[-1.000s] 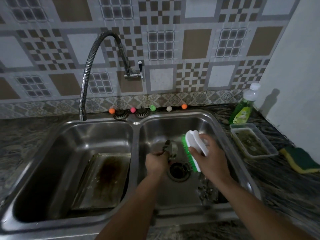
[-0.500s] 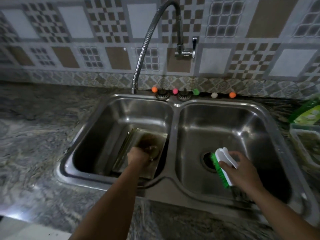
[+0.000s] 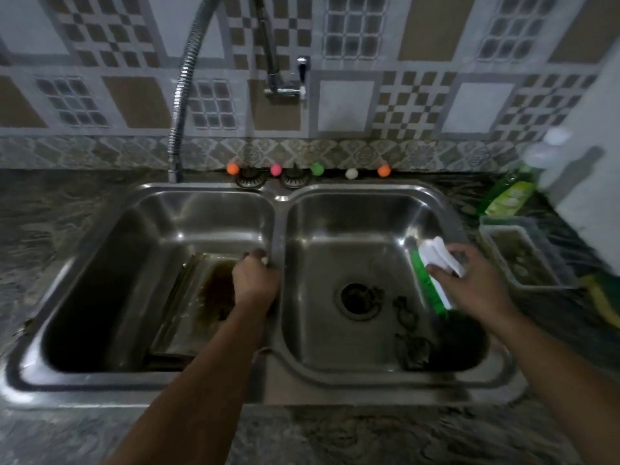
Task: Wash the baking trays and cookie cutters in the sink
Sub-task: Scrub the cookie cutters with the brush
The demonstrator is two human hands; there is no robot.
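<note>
A steel double sink (image 3: pixel 278 226) sits in a dark marbled counter (image 3: pixel 50 213) under a patterned tile wall (image 3: pixel 345 105). A flexible hose tap (image 3: pixel 183 95) rises behind the left basin.

In the left basin a baking tray (image 3: pixel 188 303) lies flat on the bottom, a brown stain across its middle. The left hand (image 3: pixel 255 280) is down at the tray's right side, close against the divider, fingers curled; whether it grips anything cannot be told.

Over the right basin's right side, the right hand (image 3: pixel 469 280) grasps a brush (image 3: pixel 432 273) by its white handle, green bristles facing left, held tilted. Below it, dim metal cookie cutters (image 3: pixel 407 317) lie on the right basin floor, between the drain (image 3: pixel 357 298) and the right wall; their shapes are too blurred to make out.

On the counter to the right stand a clear tub (image 3: pixel 523 260) with murky contents, a green soap bottle (image 3: pixel 510 193) behind it, and a yellow-green sponge (image 3: pixel 600 297) just beside the tub. Five small coloured balls (image 3: pixel 317 168) line the back edge of the sink.
</note>
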